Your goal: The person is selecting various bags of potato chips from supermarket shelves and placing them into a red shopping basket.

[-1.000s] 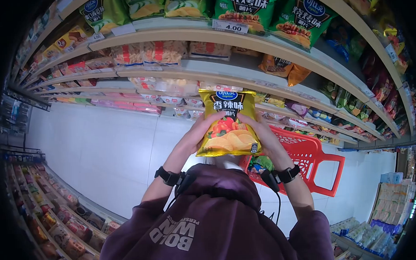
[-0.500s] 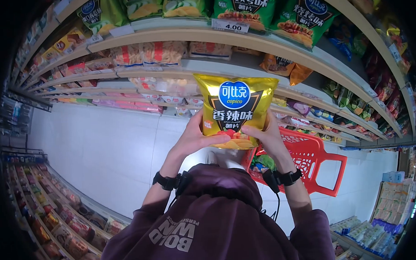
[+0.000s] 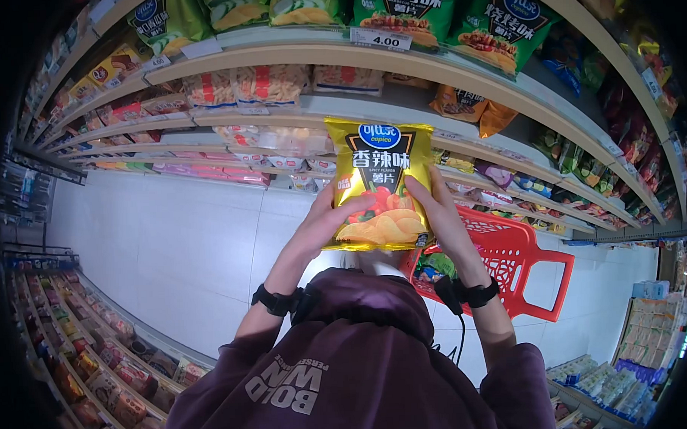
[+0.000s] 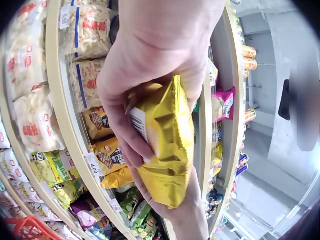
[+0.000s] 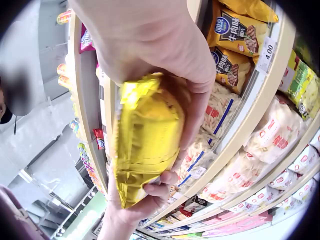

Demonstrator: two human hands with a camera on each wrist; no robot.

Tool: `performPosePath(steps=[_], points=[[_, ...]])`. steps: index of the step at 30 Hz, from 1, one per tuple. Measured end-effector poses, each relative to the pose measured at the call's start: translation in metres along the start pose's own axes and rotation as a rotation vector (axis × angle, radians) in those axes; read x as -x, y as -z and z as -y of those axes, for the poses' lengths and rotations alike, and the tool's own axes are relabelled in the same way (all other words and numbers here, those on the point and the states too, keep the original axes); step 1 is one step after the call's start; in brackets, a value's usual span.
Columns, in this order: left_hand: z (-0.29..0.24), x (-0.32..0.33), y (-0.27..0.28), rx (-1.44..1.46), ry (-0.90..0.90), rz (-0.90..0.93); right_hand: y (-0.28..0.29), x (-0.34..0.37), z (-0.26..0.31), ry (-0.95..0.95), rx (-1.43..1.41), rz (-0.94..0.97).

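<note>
A yellow bag of potato chips [image 3: 382, 179] is held up in front of the chest, its printed front toward the head camera. The left hand [image 3: 321, 219] grips its left side, thumb lying across the pepper picture on the front. On the opposite side the right hand [image 3: 439, 211] holds the bag, its thumb also on the front. In the left wrist view, fingers [image 4: 131, 131] curl around the back of the bag [image 4: 170, 145], beside a white barcode label. The right wrist view shows the crimped edge of the same bag [image 5: 145, 140] under the right hand [image 5: 150, 45].
Shelves of snacks curve ahead, with green chip bags [image 3: 401, 16] on top above a price tag [image 3: 380, 41]. Orange chip bags [image 3: 472, 110] lie lower. A red shopping basket [image 3: 504, 258] holding green packages [image 3: 434, 266] stands right of the person. More shelves [image 3: 98, 352] run behind at left.
The chip bag's top tipped up toward the head camera, then tilted back, showing the lower front again. It sits slightly higher than a second ago. Both hands kept hold, their thumbs shifting.
</note>
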State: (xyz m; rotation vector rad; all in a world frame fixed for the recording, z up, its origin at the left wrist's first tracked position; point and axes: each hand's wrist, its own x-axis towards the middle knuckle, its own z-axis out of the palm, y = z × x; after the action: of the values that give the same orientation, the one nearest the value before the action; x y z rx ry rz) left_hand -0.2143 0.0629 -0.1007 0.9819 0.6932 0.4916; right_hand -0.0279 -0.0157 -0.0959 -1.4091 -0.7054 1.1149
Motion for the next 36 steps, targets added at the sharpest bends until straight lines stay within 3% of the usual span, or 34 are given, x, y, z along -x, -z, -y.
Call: performPosePath(steps=[3,4,6,8,11,12,15,18,21,22,25,28,31,32,36], points=[[0.004,-0.002,-0.002,-0.359,-0.248,-0.214,0.001,0.009,0.015,0.478,0.633,-0.03],[0.003,-0.001,-0.005,-0.49,-0.346,-0.292,0.001,0.009,0.017,0.449,0.608,0.122],[-0.001,0.001,-0.01,-0.695,-0.472,-0.34,-0.013,0.02,0.014,0.497,0.622,0.148],[-0.005,0.002,-0.017,-0.738,-0.654,-0.374,-0.02,0.021,0.013,0.441,0.423,0.142],[-0.012,0.006,-0.013,-0.695,-0.638,-0.223,-0.018,0.012,0.013,0.234,-0.052,0.163],[-0.014,0.006,-0.015,-0.801,-0.779,-0.246,-0.014,0.005,0.007,0.171,-0.169,0.155],[-0.019,0.007,-0.013,-1.007,-0.899,-0.24,-0.008,0.004,0.006,-0.027,-0.36,0.204],[-0.027,0.009,-0.026,-0.764,-0.786,-0.436,0.004,0.005,0.005,-0.152,-0.448,0.206],[-0.031,0.011,-0.023,-0.175,-0.397,-0.096,0.01,0.004,-0.005,-0.144,-0.457,0.248],[-0.035,0.012,-0.016,-0.071,-0.153,-0.007,0.009,0.004,-0.004,-0.125,-0.429,0.244],[-0.031,0.009,-0.009,-0.066,-0.181,0.007,0.007,0.003,0.004,0.041,-0.218,0.257],[-0.033,0.01,-0.01,-0.209,-0.328,-0.039,0.001,0.009,0.019,0.235,-0.135,0.245],[-0.034,0.012,-0.011,-0.347,-0.421,-0.057,0.007,0.014,0.017,0.227,0.161,0.285],[-0.033,0.012,-0.011,-0.365,-0.443,-0.053,0.005,0.016,0.023,0.141,0.059,0.29],[-0.03,0.013,-0.007,-0.46,-0.469,-0.045,0.004,0.016,0.026,0.178,0.09,0.296]])
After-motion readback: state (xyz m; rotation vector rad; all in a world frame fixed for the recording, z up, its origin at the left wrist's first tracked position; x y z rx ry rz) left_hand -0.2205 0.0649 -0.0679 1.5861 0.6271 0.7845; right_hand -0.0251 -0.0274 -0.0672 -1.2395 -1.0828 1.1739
